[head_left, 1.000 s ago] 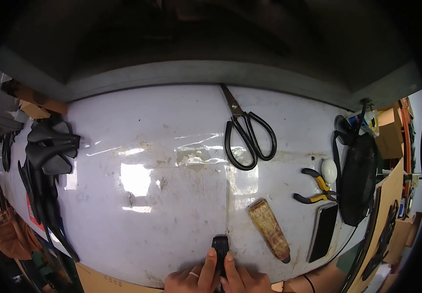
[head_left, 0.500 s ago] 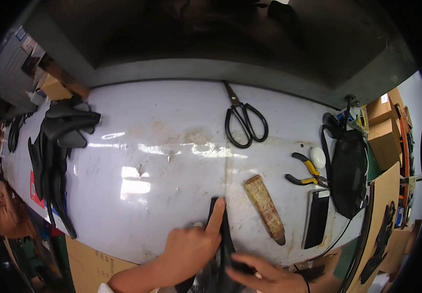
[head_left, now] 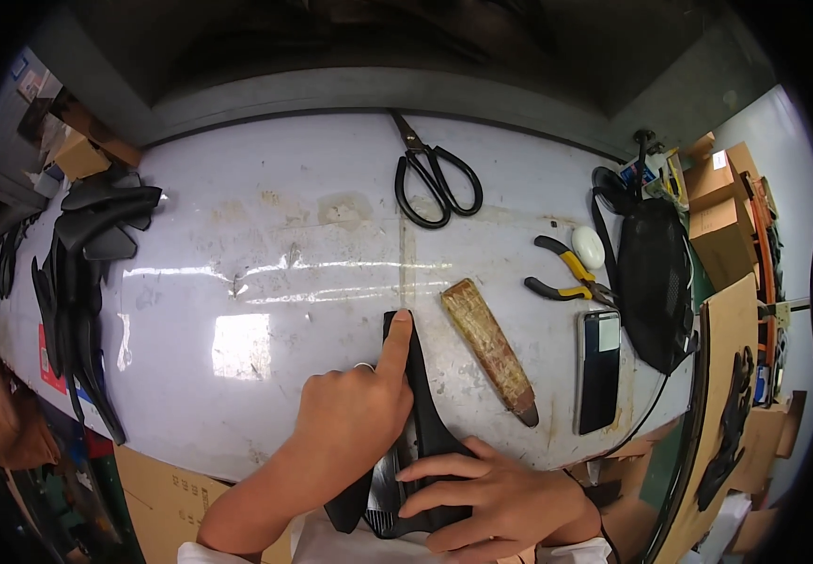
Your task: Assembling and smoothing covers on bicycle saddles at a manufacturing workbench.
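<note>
A long black moulded part (head_left: 432, 420) lies at the near edge of the table, narrow at its far end and wider toward me, with a ribbed, shiny grey area in its lower half. My left hand (head_left: 355, 399) presses its outstretched index finger on the narrow tip; the other fingers are curled against the part, and the thumb is hidden. Across the wide lower end, my right hand (head_left: 496, 498) rests with spread fingers. To the right of the part lies a worn, tape-wrapped tool (head_left: 489, 350) with a dark tip.
Black-handled scissors (head_left: 437, 179) lie at the back. On the right are yellow-and-black pliers (head_left: 576, 274), a white oval object (head_left: 588, 247), a phone (head_left: 599, 376) and a black mesh pouch (head_left: 653, 282). More black moulded parts (head_left: 78, 273) are piled at left. A person's arm (head_left: 2, 395) shows at far left.
The view has shifted, so the table items sit higher and more to the left. My right hand has spread over the part's lower end; my left index finger stays on its tip.
</note>
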The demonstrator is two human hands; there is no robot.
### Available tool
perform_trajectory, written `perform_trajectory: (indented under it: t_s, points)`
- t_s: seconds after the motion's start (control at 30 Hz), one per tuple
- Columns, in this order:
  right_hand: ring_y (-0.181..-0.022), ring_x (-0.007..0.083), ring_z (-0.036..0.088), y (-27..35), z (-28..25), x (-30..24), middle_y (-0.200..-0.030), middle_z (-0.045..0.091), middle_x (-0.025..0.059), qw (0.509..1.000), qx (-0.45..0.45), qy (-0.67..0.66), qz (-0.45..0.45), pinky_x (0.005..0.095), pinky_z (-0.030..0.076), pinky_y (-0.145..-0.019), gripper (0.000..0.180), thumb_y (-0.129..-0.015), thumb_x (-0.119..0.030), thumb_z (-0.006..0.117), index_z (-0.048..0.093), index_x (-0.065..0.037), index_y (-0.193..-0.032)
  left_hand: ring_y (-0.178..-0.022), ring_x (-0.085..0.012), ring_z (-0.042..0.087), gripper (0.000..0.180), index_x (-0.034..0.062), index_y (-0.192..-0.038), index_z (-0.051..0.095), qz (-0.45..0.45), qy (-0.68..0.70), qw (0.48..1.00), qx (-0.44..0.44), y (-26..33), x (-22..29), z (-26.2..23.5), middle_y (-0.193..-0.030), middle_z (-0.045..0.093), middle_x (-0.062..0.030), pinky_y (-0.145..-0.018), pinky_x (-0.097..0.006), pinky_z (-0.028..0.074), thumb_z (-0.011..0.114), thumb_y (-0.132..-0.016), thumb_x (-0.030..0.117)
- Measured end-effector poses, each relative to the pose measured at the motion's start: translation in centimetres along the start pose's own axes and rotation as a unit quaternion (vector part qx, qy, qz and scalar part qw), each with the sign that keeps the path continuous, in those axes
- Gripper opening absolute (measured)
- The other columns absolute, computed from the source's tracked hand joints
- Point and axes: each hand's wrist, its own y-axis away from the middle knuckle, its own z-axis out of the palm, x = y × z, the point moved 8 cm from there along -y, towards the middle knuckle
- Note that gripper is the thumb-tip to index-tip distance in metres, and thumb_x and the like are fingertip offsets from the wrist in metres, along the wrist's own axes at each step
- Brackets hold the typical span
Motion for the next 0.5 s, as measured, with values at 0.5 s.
perform_trajectory:
  t_s: [0.5]
  points:
    - [-0.141, 0.0492, 0.047, 4.2, 2.7, 1.3, -0.157, 0.037, 0.0329, 0.94, 0.213, 0.152, 0.218, 0.0493, 0.045, -0.112, 0.092, -0.074, -0.025, 0.091, 0.048, 0.002, -0.15, -0.047, -0.0294, 0.064, 0.072, -0.0045, -0.152, 0.042, -0.004, 0.011, 1.0, -0.018, 0.1, -0.3, -0.1, -0.059, 0.065, -0.012, -0.046, -0.042, 0.053, 0.067, -0.088, 0.018]
